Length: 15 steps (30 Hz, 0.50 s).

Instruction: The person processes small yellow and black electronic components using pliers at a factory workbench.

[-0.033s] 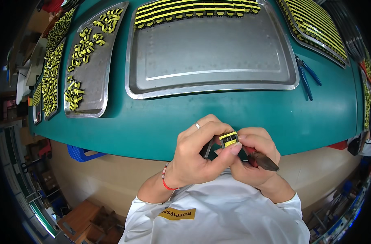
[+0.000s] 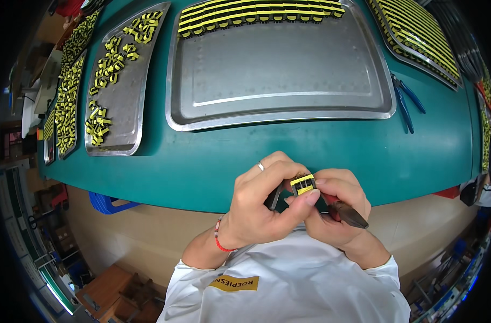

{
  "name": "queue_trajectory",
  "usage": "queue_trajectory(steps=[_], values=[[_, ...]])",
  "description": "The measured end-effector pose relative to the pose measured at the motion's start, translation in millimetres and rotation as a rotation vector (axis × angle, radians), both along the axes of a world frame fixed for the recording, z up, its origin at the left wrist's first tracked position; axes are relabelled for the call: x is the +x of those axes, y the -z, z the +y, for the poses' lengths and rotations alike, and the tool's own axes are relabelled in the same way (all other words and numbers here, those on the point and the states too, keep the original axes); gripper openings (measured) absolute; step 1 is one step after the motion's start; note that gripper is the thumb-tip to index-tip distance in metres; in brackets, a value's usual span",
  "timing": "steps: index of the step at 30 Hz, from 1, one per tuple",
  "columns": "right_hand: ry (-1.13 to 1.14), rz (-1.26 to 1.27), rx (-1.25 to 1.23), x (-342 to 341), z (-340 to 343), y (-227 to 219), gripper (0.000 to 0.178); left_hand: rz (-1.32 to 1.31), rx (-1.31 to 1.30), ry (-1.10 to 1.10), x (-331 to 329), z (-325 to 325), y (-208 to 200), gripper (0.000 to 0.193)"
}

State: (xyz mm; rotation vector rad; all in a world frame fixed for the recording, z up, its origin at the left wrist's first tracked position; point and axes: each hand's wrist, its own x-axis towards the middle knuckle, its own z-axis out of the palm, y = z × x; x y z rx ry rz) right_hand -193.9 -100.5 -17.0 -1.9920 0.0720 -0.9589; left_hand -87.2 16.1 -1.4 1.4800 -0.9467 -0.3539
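Observation:
Just past the table's near edge, my left hand (image 2: 261, 199) is closed on a small yellow-and-black transformer (image 2: 303, 184), pinched between thumb and fingers. My right hand (image 2: 339, 207) is closed around red-handled pliers (image 2: 349, 213); their dark, tapered head sticks out toward the lower right. Its thumb and forefinger meet the right side of the transformer. A dark, flat piece (image 2: 274, 198) shows within the curl of my left hand; I cannot tell what it belongs to. The underside of the transformer is hidden by my fingers.
Beyond my hands, a large metal tray (image 2: 278, 116) holds rows of similar parts along its far side. A narrower tray (image 2: 130, 124) on the left has loose ones. Blue-handled cutters (image 2: 404, 102) lie at right, below a filled tray (image 2: 418, 37). A blue plastic object (image 2: 108, 203) sits under the table edge.
The pliers' head has tipped very slightly downward in my right hand. Nothing else has visibly moved.

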Motion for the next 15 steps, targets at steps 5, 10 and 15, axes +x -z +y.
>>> queue_trajectory(steps=[5, 10, 15], values=[[-0.039, 0.014, -0.019, 0, -4, -3, 0.052, -0.056, -0.030, -0.003, 1, 0, 3, 0.022], [-0.237, 0.048, 0.592, -17, -2, -17, 0.047, -0.019, 0.037, -0.112, 3, 2, -1, 0.022], [-0.636, 0.575, 1.294, -31, -31, -55, 0.050, -0.036, 0.050, -0.146, 2, 2, 1, 0.023]])
